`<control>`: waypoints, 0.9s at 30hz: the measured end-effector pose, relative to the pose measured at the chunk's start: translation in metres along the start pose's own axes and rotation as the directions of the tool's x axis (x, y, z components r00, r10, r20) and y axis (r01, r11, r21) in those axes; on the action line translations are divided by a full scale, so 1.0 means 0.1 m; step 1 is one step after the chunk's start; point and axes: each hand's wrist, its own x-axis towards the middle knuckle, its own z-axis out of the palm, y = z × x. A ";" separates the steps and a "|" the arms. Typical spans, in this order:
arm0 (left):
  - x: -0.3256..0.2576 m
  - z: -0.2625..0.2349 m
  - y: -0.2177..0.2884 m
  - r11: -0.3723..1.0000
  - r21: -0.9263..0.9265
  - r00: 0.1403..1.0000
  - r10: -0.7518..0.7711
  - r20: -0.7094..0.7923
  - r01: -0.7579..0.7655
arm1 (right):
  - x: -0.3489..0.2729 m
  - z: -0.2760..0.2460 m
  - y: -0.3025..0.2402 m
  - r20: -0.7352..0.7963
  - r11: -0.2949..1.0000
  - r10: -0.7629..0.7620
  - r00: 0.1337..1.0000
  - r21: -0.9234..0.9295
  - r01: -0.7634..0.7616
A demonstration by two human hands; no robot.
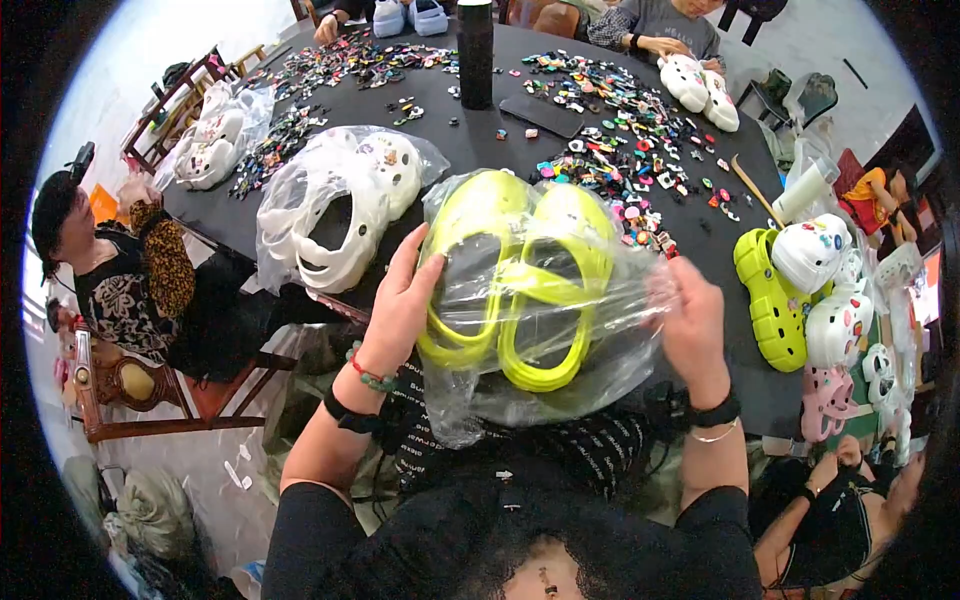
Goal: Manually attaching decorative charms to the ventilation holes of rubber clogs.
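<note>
Lime-yellow foam clogs [545, 287], a pair side by side with toes pointing away, sit inside a clear, crinkled plastic bag [628, 335] at the near edge of the black-topped counter [480, 152]; whether they rest on it or are held just above, I cannot tell. The left hand [403, 300] grips the bag's left side, thumb against the left clog. Blurred, the right hand [693, 322] looks closed on a fold of film, which it holds out to the right. Handling this well, I judge, means keeping the left grip firm on the shoe, drawing the loose plastic gently so it does not tear, and keeping the pair level so neither slips.

Just left, a second clear plastic bag [432, 158] holds charm-dotted white foam clogs [372, 165]. Farther along the counter's left edge, another clear bag [258, 108] lies around more white clogs [212, 150]. Toward the far edge stands a tall black cylindrical bottle [476, 60]; small multicoloured charms [650, 130] lie scattered on both sides of it, in no container that I can see. Near the right edge are an unbagged lime-yellow clog [768, 300] and a decorated white clog [812, 250].
</note>
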 end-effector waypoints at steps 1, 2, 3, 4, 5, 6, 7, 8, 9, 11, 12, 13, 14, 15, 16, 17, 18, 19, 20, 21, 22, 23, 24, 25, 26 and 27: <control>-0.08 0.12 0.17 0.972 -0.205 0.994 -0.112 0.019 0.114 | 0.02 -0.08 0.03 -0.005 1.000 0.007 1.000 -0.006 -0.007; -0.14 0.17 0.21 0.972 -0.205 0.993 -0.113 0.022 0.115 | 0.05 -0.14 0.05 -0.032 0.989 -0.038 0.999 -0.144 0.033; -0.22 0.21 0.22 0.960 -0.246 0.991 -0.127 0.051 0.136 | 0.07 -0.18 0.06 -0.052 0.957 -0.087 0.995 -0.281 0.069; -0.29 0.25 0.21 0.945 -0.287 0.987 -0.140 0.079 0.157 | 0.09 -0.18 0.05 -0.051 0.957 -0.085 0.995 -0.283 0.068; -0.39 0.28 0.22 0.942 -0.286 0.981 -0.141 0.136 0.175 | 0.09 -0.17 0.01 -0.068 0.933 -0.153 0.986 -0.340 0.121; -0.47 0.31 0.18 0.969 -0.200 0.979 -0.110 0.170 0.143 | 0.10 -0.16 -0.03 -0.083 0.902 -0.220 0.972 -0.397 0.170; -0.55 0.34 0.19 0.974 -0.190 0.980 -0.087 0.179 0.122 | 0.09 -0.14 -0.11 -0.078 0.902 -0.219 0.973 -0.396 0.171; -0.60 0.35 0.21 0.979 -0.178 0.980 -0.069 0.186 0.103 | 0.10 -0.10 -0.20 -0.121 0.768 -0.428 0.896 -0.571 0.290; -0.60 0.33 0.22 0.978 -0.178 0.981 -0.075 0.181 0.107 | 0.10 -0.08 -0.26 -0.118 0.586 -0.621 0.775 -0.727 0.358; -0.59 0.27 0.22 0.939 -0.310 0.984 -0.112 0.138 0.151 | -0.04 -0.11 -0.29 -0.133 0.640 -0.535 0.834 -0.709 0.297; -0.57 0.25 0.22 0.937 -0.314 0.984 -0.112 0.142 0.152 | -0.15 -0.15 -0.30 -0.152 0.685 -0.446 0.882 -0.693 0.226; -0.56 0.21 0.23 0.940 -0.297 0.983 -0.137 0.119 0.167 | -0.27 -0.19 -0.31 -0.153 0.758 -0.271 0.950 -0.642 0.113; -0.52 0.18 0.23 0.943 -0.281 0.983 -0.158 0.094 0.178 | -0.36 -0.21 -0.31 -0.153 0.756 -0.281 0.947 -0.643 0.121; -0.52 0.15 0.21 0.951 -0.270 0.988 -0.134 0.080 0.151 | -0.43 -0.24 -0.33 -0.124 0.778 -0.167 0.978 -0.626 0.054; -0.47 0.15 0.20 0.951 -0.275 0.989 -0.122 0.082 0.140 | -0.50 -0.27 -0.36 -0.097 0.789 -0.049 0.994 -0.614 -0.022; -0.45 0.13 0.19 0.971 -0.205 0.990 -0.110 0.083 0.125 | -0.55 -0.27 -0.40 -0.094 0.788 -0.057 0.994 -0.615 -0.013; -0.43 0.12 0.18 0.985 -0.134 0.991 -0.099 0.085 0.110 | -0.58 -0.27 -0.44 -0.114 0.823 -0.087 0.990 -0.569 0.007; -0.42 0.15 0.21 0.995 -0.087 0.998 -0.044 0.040 0.048 | -0.65 -0.30 -0.52 -0.138 0.851 -0.116 0.984 -0.524 0.027; -0.40 0.13 0.19 0.995 -0.094 0.999 -0.036 0.037 0.040 | -0.77 -0.44 -0.57 0.034 0.823 -0.221 0.975 -0.530 0.205; -0.36 0.12 0.13 0.997 -0.065 0.999 0.033 0.033 -0.031 | -0.78 -0.56 -0.63 0.298 0.841 -0.253 0.921 -0.402 0.361; -0.34 0.09 0.08 0.995 -0.018 0.995 0.095 0.022 -0.094 | -0.74 -0.59 -0.64 0.535 0.854 -0.300 0.790 -0.218 0.472; -0.34 0.07 0.07 0.996 -0.008 0.996 0.094 0.008 -0.094 | -0.67 -0.52 -0.61 0.666 0.888 -0.243 0.705 -0.139 0.438; -0.34 0.05 0.06 0.997 0.004 0.997 0.079 -0.014 -0.079 | -0.60 -0.40 -0.60 0.782 0.918 -0.195 0.592 -0.066 0.390; -0.29 0.08 0.03 0.997 -0.010 0.997 0.074 -0.009 -0.074 | -0.62 -0.27 -0.50 0.735 0.922 -0.209 0.645 -0.072 0.382; -0.25 0.10 0.00 0.996 -0.017 0.996 0.084 -0.002 -0.084 | -0.59 -0.18 -0.44 0.730 0.919 -0.206 0.651 -0.084 0.386; -0.21 0.11 -0.03 0.995 0.021 0.995 0.100 0.004 -0.100 | -0.54 -0.11 -0.38 0.657 0.858 -0.190 0.730 -0.251 0.449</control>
